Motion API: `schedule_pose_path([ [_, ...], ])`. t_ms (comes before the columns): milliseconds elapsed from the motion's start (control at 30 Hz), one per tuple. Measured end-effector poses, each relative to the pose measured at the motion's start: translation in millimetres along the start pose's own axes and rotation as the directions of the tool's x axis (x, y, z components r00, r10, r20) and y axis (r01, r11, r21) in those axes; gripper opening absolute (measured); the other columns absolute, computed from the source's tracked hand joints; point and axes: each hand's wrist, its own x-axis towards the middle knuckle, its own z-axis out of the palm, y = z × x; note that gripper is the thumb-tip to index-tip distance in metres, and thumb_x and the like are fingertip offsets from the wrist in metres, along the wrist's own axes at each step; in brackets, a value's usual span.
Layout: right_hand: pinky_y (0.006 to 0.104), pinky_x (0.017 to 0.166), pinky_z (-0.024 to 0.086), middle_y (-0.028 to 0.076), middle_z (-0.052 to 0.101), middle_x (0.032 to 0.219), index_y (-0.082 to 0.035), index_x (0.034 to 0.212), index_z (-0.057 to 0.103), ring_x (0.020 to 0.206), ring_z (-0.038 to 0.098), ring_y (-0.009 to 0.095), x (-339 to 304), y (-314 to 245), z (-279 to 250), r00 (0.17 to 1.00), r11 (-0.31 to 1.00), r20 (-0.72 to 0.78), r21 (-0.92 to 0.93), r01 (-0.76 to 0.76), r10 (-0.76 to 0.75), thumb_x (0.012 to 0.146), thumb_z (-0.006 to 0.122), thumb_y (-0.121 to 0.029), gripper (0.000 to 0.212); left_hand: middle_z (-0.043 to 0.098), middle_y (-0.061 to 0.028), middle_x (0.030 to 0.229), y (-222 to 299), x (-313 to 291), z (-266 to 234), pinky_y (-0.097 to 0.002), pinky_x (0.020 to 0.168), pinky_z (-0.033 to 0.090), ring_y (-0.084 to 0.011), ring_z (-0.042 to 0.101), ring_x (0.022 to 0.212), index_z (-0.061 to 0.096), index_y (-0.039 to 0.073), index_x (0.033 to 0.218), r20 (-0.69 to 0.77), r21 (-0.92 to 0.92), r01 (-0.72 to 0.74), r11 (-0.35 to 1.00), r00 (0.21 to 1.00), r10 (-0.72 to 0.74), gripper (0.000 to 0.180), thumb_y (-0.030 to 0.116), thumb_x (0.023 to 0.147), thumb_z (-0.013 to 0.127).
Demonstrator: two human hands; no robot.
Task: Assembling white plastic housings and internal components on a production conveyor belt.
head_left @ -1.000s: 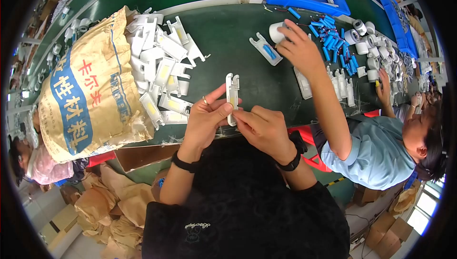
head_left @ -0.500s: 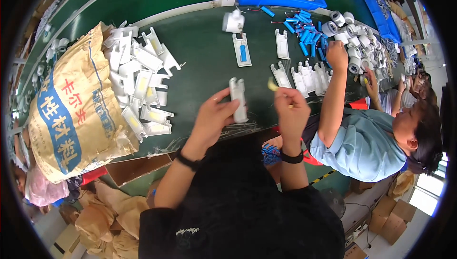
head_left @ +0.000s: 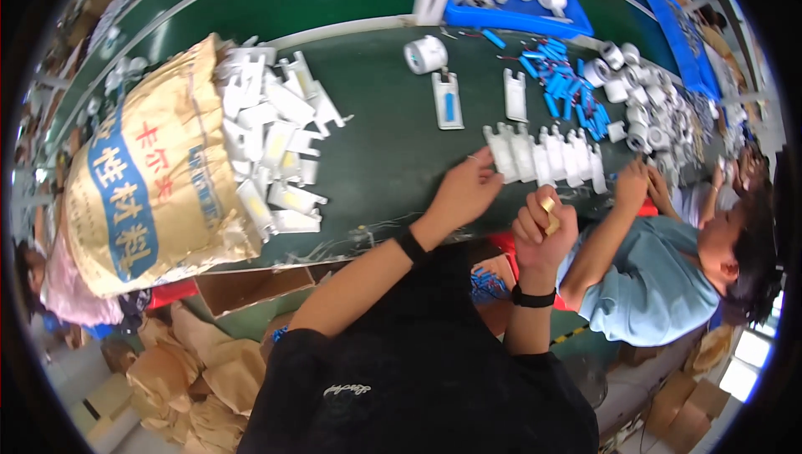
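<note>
My left hand (head_left: 469, 191) is at the left end of a row of white plastic housings on the green bench. Its fingers are closed at the edge of the leftmost white plastic housing (head_left: 500, 153), which lies against its neighbours. My right hand (head_left: 545, 233) is raised just in front of the row, fingers curled around a small yellow strip (head_left: 549, 213). Farther back lie a white housing with a blue battery cell (head_left: 449, 106) in it, another white housing (head_left: 515, 96) and a round white lamp head (head_left: 427, 54).
A large paper sack (head_left: 159, 170) stands at left, with a heap of white housings (head_left: 280, 141) beside it. Blue battery cells (head_left: 568, 86) and white lamp heads (head_left: 643, 103) are piled at right. A blue bin (head_left: 522, 21) is behind. A co-worker (head_left: 647, 278) sits close at my right.
My left hand has moved right with the white plastic housing, which now lies at the row's left end. My right hand has drawn back toward me with the yellow strip. The view has shifted.
</note>
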Motion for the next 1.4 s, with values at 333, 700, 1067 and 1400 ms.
schedule_pose_path([
  [333, 0.0256, 0.036, 0.025, 0.000, 0.032, 0.058, -0.013, 0.073, 0.035, 0.039, 0.031, 0.011, 21.0, 43.9, 30.8, 0.944, 0.945, 0.064, 0.019, -0.325, 0.323, 0.108, 0.038, -0.034, 0.041, 0.068, -0.0197, 0.101, 54.8, -44.9, -179.9, -0.0455, 0.084, 0.053, -0.0377, 0.066, 0.095, 0.068, 0.002, 0.115, -0.496, 0.820, 0.268, 0.505, 0.774, 0.394, 0.034, 0.019, 0.086, 0.073],
  [700, 0.0200, 0.035, 0.026, 0.001, 0.048, 0.063, -0.008, 0.118, 0.056, 0.038, 0.036, 0.005, 10.6, 70.4, 50.1, 0.931, 0.841, 0.110, -0.475, -0.259, 0.349, 0.106, 0.050, -0.018, 0.016, 0.057, -0.0225, 0.127, 52.6, -25.0, -259.1, -0.0457, 0.097, 0.049, -0.0387, 0.060, 0.114, 0.053, 0.002, 0.138, -0.644, 0.760, 0.568, 0.314, 0.722, 0.254, 0.076, 0.036, 0.076, 0.081],
  [1067, 0.0246, 0.052, 0.030, -0.006, 0.040, 0.063, -0.002, 0.131, 0.059, 0.059, 0.035, 0.003, 48.2, 120.5, 140.0, 0.926, 0.415, 0.186, -0.909, 0.036, 0.328, 0.097, 0.068, -0.021, 0.041, 0.052, -0.0171, 0.126, 87.3, -84.9, -169.0, -0.0310, 0.070, 0.059, -0.0229, 0.062, 0.094, 0.051, 0.000, 0.135, -0.576, 0.585, 0.106, 0.804, 0.752, 0.320, 0.077, 0.024, 0.073, 0.090],
  [1400, 0.0192, 0.036, 0.022, -0.008, 0.042, 0.052, -0.002, 0.100, 0.063, 0.036, 0.032, 0.002, 38.2, 104.8, 91.5, 0.712, 0.681, -0.014, -0.280, -0.677, 0.702, 0.102, 0.058, -0.019, 0.018, 0.063, -0.0184, 0.131, 32.8, -105.9, -131.4, -0.0406, 0.100, 0.051, -0.0268, 0.060, 0.122, 0.040, 0.005, 0.152, -0.238, -0.606, -0.132, 0.784, 0.971, -0.021, 0.056, 0.022, 0.102, 0.060],
])
